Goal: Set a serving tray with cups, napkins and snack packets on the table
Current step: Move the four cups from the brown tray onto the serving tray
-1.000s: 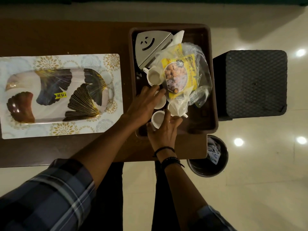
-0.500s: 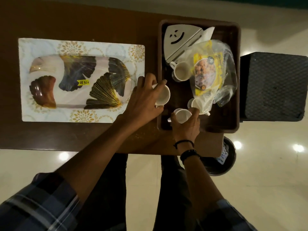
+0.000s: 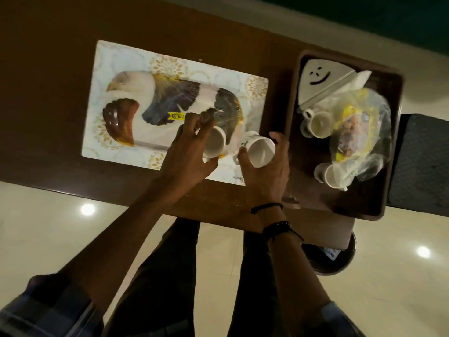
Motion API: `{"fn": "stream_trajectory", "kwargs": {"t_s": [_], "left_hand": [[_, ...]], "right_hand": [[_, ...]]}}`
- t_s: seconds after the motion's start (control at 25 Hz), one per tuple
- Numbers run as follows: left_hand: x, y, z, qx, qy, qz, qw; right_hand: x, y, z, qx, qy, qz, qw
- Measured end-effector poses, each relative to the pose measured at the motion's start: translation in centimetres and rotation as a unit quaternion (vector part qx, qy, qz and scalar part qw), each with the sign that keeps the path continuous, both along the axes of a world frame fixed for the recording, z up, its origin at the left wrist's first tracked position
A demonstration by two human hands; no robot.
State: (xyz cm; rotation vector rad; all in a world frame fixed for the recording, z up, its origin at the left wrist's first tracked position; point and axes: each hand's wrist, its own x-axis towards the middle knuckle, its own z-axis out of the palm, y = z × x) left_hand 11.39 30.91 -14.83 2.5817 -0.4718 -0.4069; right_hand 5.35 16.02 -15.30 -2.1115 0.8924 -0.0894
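The serving tray, white with dark and gold leaf shapes and a yellow price sticker, lies on a patterned placemat. My left hand grips a white cup over the tray's right end. Just to its right, my right hand holds a second white cup above the mat's right edge. In the brown bin on the right stand two more cups, a clear bag with a yellow snack packet and a white napkin holder with a smiley cut-out.
The brown wooden table ends near my legs. A dark block stands right of the bin. A round bin sits on the shiny floor under the table's right corner.
Both hands have lifted a cup each out of the brown bin and carried them left, to the right end of the serving tray. The camera has swung left.
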Motion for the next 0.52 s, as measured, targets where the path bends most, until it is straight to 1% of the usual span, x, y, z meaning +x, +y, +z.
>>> {"fn": "stream_trajectory", "kwargs": {"t_s": [0.24,0.44,0.52], "left_hand": [[2.5,7.9,-1.6,0.024,0.024,0.053,0.998],[4.6,11.1,-3.3,0.070,0.014,0.072,0.995],[5.5,11.6,-4.0,0.074,0.029,0.065,0.995]], "right_hand": [[4.1,6.9,-2.2,0.021,0.060,0.140,0.988],[6.5,9.7,-4.5,0.022,0.101,0.204,0.974],[7.1,10.4,-5.3,0.012,0.114,0.216,0.970]]}}
